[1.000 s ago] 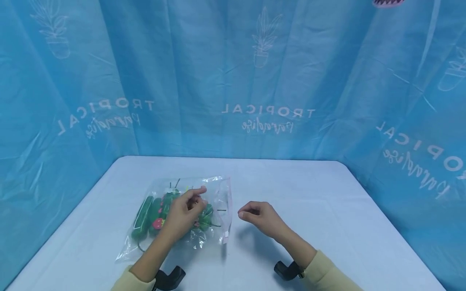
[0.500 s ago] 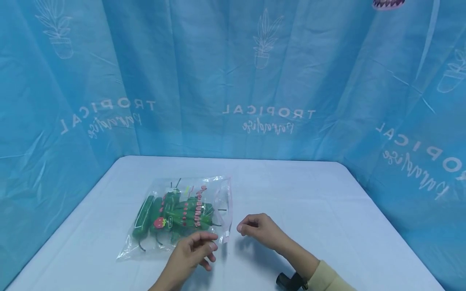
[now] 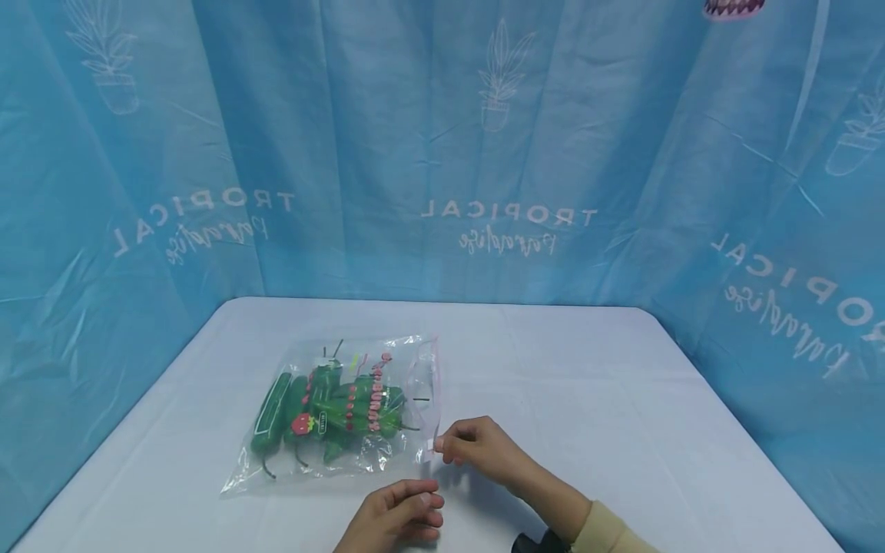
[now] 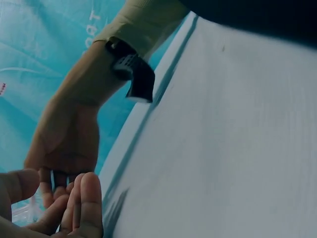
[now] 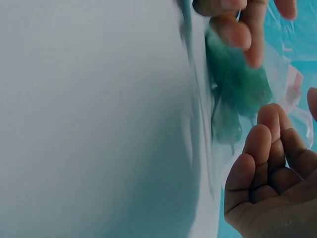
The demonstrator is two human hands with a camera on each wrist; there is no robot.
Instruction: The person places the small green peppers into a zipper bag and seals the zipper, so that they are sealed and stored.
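A clear zip bag (image 3: 425, 369) with pink print and a pink-edged opening lies flat on the left half of the table. Inside are several green vegetables (image 3: 332, 403) with thin stems, pepper-like in shape. My right hand (image 3: 487, 452) is at the bag's near right corner, its fingertips right at the small white zip slider (image 3: 430, 445). In the right wrist view its fingers (image 5: 257, 144) bend loosely, with the thumb apart from them. Just in front of the bag, my left hand (image 3: 396, 513) hovers with relaxed fingers, holding nothing.
The white-covered table (image 3: 588, 384) reaches back to a blue printed curtain (image 3: 387, 153), which also encloses both sides. A black wrist camera (image 3: 539, 542) sits on the right wrist, below a beige sleeve (image 3: 611, 530).
My left hand has come off the top of the bag, moving toward the front edge and right. My right hand has moved slightly left and nearer, up to the bag's corner. The bag stays put.
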